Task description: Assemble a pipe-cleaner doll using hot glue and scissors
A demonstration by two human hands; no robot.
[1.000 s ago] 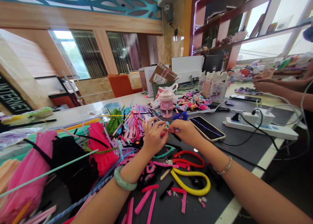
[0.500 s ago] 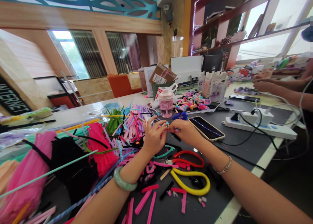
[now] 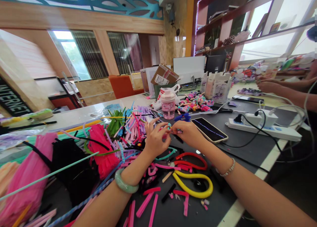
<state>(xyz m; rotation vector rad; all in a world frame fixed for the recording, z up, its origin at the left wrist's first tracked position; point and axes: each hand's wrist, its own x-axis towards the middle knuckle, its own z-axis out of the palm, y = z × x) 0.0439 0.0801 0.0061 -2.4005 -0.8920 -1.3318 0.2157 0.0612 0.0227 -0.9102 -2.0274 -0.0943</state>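
My left hand (image 3: 156,139) and my right hand (image 3: 186,133) meet over the middle of the desk, fingertips almost touching. Thumb and forefinger of each pinch a small teal-and-pink fuzzy piece (image 3: 169,125), mostly covered by the fingers; its exact shape cannot be made out. The left hand's other fingers are spread. Just behind the right hand lies a blue glue gun (image 3: 182,117). Below the hands rest a red loop handle (image 3: 195,157) and a yellow loop handle (image 3: 211,186), among cut pink pipe cleaner pieces (image 3: 145,204).
Bundles of pink (image 3: 37,164), black and green pipe cleaners (image 3: 116,123) crowd the left side. A pink cup (image 3: 168,105) stands behind the hands. To the right are a phone (image 3: 209,130) and a power strip (image 3: 264,128) with trailing cables. Another person's hands (image 3: 269,86) are at far right.
Almost nothing differs. The left hand's fingers and thumb have shifted slightly around the small piece, while the right hand keeps its place.
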